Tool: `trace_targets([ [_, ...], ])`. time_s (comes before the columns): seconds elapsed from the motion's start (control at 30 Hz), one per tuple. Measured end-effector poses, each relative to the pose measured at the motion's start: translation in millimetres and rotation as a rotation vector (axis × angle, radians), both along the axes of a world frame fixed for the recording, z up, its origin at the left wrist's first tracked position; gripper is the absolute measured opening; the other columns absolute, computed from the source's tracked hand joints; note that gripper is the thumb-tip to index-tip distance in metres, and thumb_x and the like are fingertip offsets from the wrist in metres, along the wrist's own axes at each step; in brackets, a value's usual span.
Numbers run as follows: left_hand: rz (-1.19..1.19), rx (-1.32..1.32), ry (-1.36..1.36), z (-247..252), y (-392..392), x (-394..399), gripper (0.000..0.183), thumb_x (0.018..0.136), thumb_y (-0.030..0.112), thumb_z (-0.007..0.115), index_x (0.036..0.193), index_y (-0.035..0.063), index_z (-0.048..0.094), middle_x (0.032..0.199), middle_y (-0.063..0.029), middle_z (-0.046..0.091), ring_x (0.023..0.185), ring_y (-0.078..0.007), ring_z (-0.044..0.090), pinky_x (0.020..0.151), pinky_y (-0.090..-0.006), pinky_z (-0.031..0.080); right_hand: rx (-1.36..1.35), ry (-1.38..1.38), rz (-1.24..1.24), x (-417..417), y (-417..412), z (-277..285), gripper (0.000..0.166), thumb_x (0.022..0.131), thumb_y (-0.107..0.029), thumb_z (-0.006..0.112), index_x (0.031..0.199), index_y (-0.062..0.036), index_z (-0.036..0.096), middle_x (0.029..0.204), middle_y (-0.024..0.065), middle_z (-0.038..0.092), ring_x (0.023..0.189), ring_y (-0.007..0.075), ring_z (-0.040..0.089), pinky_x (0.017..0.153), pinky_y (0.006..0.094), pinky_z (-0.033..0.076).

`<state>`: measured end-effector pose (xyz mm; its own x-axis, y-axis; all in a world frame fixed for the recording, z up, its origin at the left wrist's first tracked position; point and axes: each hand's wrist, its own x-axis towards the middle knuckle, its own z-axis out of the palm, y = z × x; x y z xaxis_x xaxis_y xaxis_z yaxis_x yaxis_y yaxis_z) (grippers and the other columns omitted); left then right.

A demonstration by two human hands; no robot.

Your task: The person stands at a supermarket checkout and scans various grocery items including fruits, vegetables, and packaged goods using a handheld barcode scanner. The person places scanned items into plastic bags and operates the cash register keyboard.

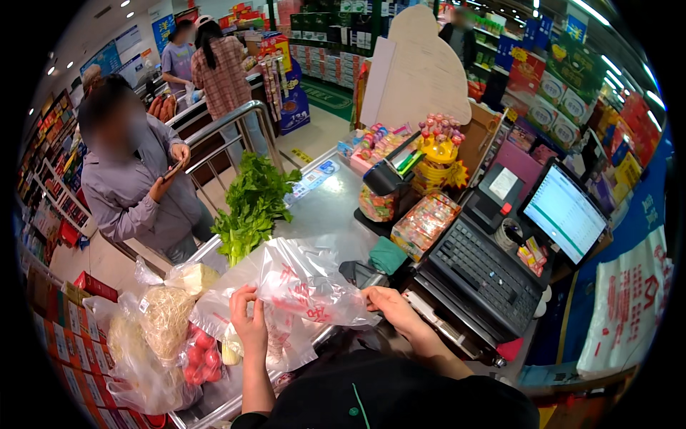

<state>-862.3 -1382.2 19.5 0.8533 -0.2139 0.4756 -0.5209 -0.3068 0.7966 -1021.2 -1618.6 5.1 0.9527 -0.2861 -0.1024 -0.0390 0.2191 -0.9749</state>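
Observation:
A translucent plastic carrier bag with red print is stretched between my two hands over the metal checkout counter. My left hand pinches its left side, while my right hand grips the right edge. Just beyond the bag lies a bunch of leafy green celery. Left of my left hand are bagged red tomatoes, a bag of pale noodle-like strands and another pale bagged item. A pale yellow vegetable piece shows close to my left wrist.
At the right stand a black keyboard, a lit monitor and a candy box. A green cloth lies near my right hand. Across the counter, a person holds a phone beside a metal rail. More carrier bags hang far right.

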Motion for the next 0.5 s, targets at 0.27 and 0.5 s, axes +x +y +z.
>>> trace_targets([
  [0.27,-0.042,0.132,-0.086,-9,-9,-2,0.009,0.073,-0.003,0.06,0.079,0.0008,0.053,0.098,-0.0136,0.057,0.104,-0.0321,0.052,0.089,-0.0396,0.039,0.014,0.025,0.051,-10,-9,9,0.012,0.087,-0.01,0.057,0.093,-0.0003,0.063,0.087,-0.0006,0.061,0.081,0.0045,0.053,0.072,0.0203,0.042],
  [0.5,-0.098,0.22,-0.125,-25,-7,-5,0.032,0.069,-0.003,0.061,0.1,0.0016,0.054,0.11,-0.0174,0.051,0.105,-0.0333,0.049,0.093,-0.0388,0.036,-0.169,0.026,-0.146,-10,-6,-25,0.019,0.082,-0.013,0.066,0.07,-0.0047,0.054,0.064,-0.0053,0.051,0.062,0.002,0.044,0.054,0.0203,0.037],
])
